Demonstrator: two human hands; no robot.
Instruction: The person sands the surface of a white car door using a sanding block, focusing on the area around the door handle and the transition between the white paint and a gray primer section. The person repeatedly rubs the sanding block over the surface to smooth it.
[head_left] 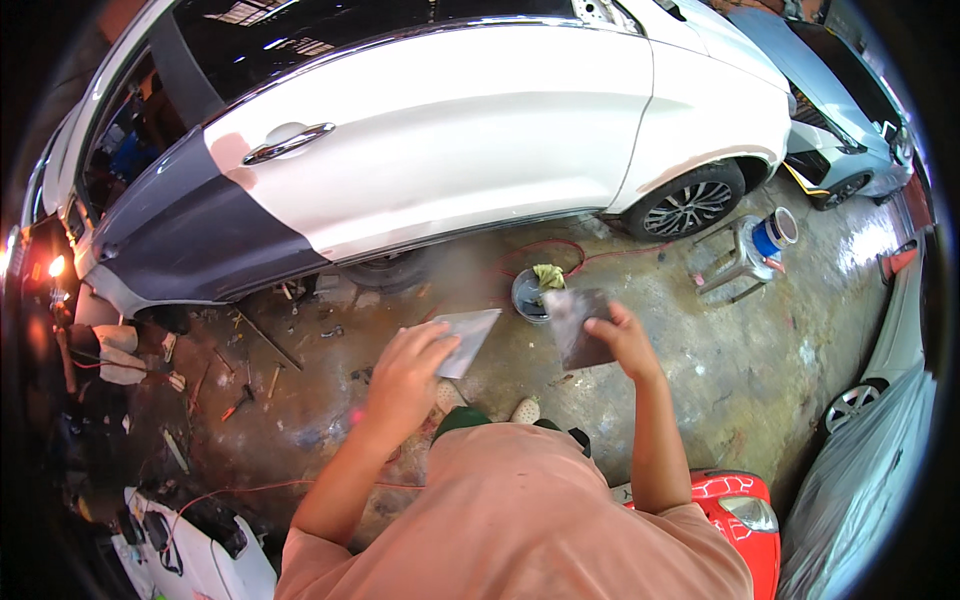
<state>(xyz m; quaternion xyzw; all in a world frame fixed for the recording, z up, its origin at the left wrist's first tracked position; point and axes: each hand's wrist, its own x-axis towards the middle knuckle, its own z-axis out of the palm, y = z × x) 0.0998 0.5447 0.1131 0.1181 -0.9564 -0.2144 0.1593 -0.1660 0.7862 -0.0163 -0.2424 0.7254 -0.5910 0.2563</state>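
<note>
My left hand (408,368) is closed on a thin, flat, light grey plate (470,342), its fingers lying along the left edge. In my right hand (628,342) is a dark flat plate (588,345), pinched with the thumb on top. A paler grey smear covers the dark plate's left part; I cannot tell what it is. The two plates are apart, held in front of my body over the floor. Beyond them stands a white car (480,120) with a dark grey area on its rear door side and a chrome handle (288,144).
A small bucket (527,305) with a yellow-green cloth (549,276) stands past my hands, near a red hose (578,250). A stool (738,262) bears a blue-and-white tin (774,233). Tools litter the left floor. A red car (735,510) is close behind me.
</note>
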